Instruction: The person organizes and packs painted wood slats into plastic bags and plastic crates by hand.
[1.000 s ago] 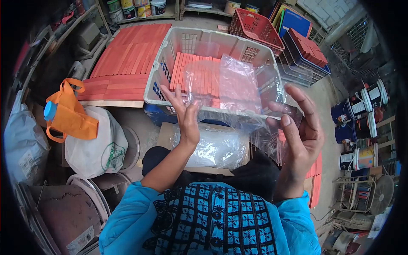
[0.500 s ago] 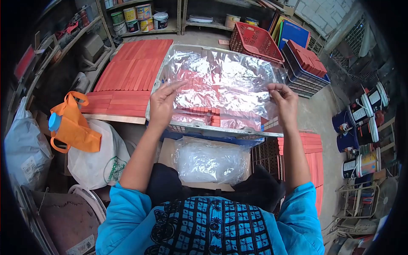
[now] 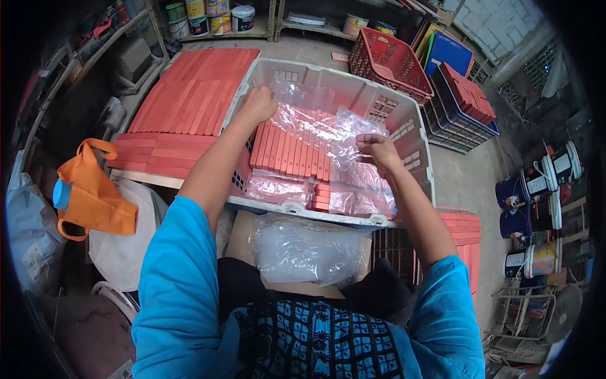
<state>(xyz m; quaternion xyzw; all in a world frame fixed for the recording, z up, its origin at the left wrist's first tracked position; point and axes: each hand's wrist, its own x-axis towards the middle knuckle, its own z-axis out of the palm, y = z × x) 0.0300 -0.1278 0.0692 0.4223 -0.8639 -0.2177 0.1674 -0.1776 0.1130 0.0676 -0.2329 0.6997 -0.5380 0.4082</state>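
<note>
A clear plastic sheet (image 3: 307, 128) is stretched and crumpled between my two hands inside a grey plastic crate (image 3: 322, 69). My left hand (image 3: 260, 105) is closed on the sheet's far left part, near the crate's left wall. My right hand (image 3: 379, 151) pinches its right part, with the fingers bent. Under the sheet lie rows of red painted wooden strips (image 3: 287, 151), partly covered by it. Along the crate's near side, more red pieces (image 3: 363, 199) sit beneath clear plastic.
A stack of clear plastic (image 3: 303, 249) lies on cardboard before me. More red strips (image 3: 189, 95) cover a board at left, beside an orange bag (image 3: 101, 196). A red basket (image 3: 391, 66) and a blue crate (image 3: 457, 117) stand behind. Paint buckets (image 3: 530, 189) line the right.
Both hands have moved forward and down into the crate, bringing the plastic sheet onto the red strips. The sheet was spread flat above the crate and is now bunched. The view has shifted slightly.
</note>
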